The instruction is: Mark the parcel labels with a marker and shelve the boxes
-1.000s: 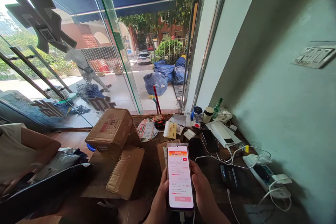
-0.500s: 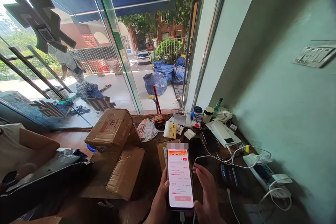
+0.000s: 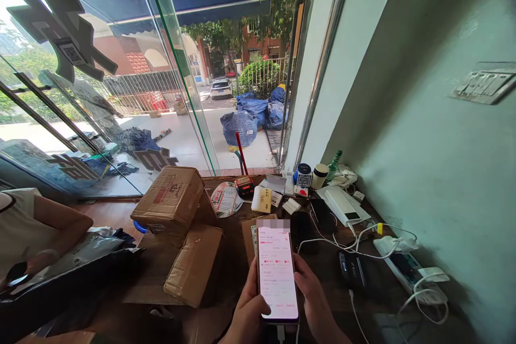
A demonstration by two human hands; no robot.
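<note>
A smartphone (image 3: 279, 274) with a lit, mostly white screen is held upright over the dark table, a white cable plugged into its bottom edge. My left hand (image 3: 246, 303) grips its left side, the thumb lying over the lower left of the screen. Along the right edge, my right hand (image 3: 316, 301) is closed round the phone with its thumb at the side. Behind the phone, partly covered by it, lies a piece of cardboard (image 3: 248, 234).
Two cardboard boxes (image 3: 171, 199) are stacked at the left, beside a seated person's arm (image 3: 60, 220) and a dark plastic bag (image 3: 72, 279). White cables, a power strip (image 3: 407, 269), a power bank (image 3: 342, 207) and a green bottle (image 3: 334, 165) crowd the right. Glass doors stand ahead.
My left thumb has come onto the screen, and my right hand has closed in against the phone. The screen shows a different page. The person outside has bent lower.
</note>
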